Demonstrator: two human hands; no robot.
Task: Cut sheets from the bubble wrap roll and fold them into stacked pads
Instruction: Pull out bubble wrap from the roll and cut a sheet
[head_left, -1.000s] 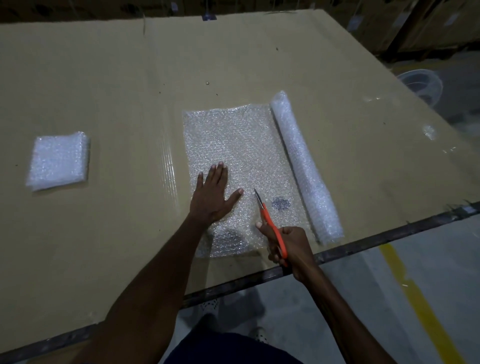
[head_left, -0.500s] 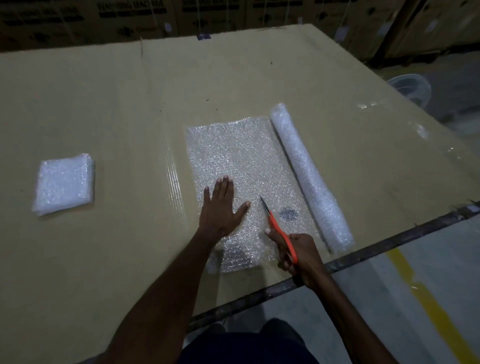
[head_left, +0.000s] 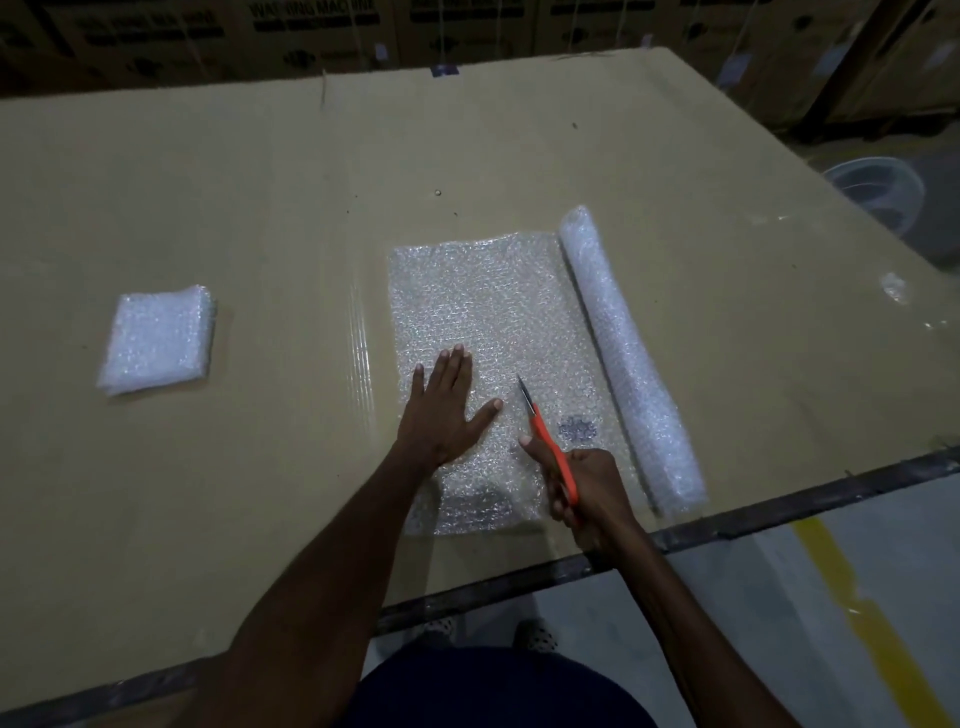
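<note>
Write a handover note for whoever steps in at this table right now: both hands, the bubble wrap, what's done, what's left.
Left hand: flat, fingers straight, pressing the unrolled sheet onto the cardboard table.
Right hand: grips the orange scissors, blades pointing away along the sheet, near its front edge.
Bubble wrap roll: lies along the sheet's right side, sheet apparently not yet cut free.
Done: one stack of folded pads at the left.
Left: finish the cut, fold the sheet, add it to the stack, repeat.
</note>
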